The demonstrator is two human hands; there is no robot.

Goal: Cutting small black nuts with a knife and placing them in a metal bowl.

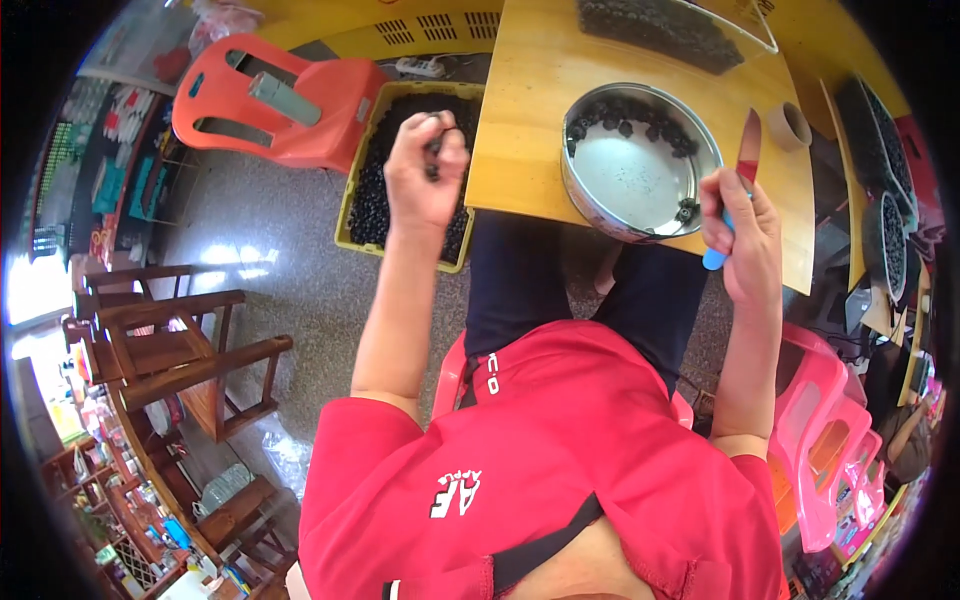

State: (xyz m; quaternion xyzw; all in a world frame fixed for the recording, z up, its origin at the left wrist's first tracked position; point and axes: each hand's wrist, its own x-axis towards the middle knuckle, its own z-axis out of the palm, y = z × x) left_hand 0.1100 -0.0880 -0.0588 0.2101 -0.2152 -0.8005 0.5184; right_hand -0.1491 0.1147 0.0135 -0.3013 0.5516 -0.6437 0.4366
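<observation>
My left hand point(425, 178) is raised over the right part of a yellow crate point(343, 228) filled with small, round, blackish pieces point(372, 205). Its fingers are curled around a few dark pieces of what looks like the same kind. In my right hand point(745, 228) is a knife point(748, 140) with a blue handle, its blade pointing up and away from me. This hand is beside the right rim of a round metal basin point(568, 165). Dark, rough-looking pieces point(625, 118) lie along the basin's far inner side, and a single one sits near its right wall.
The basin stands on a wooden table point(520, 110) with a clear-sided container of dark pieces point(660, 35) and a small brown cup point(790, 127). A red plastic chair point(330, 90) stands left, wooden chairs point(190, 340) lower left, and pink stacked chairs point(815, 430) right.
</observation>
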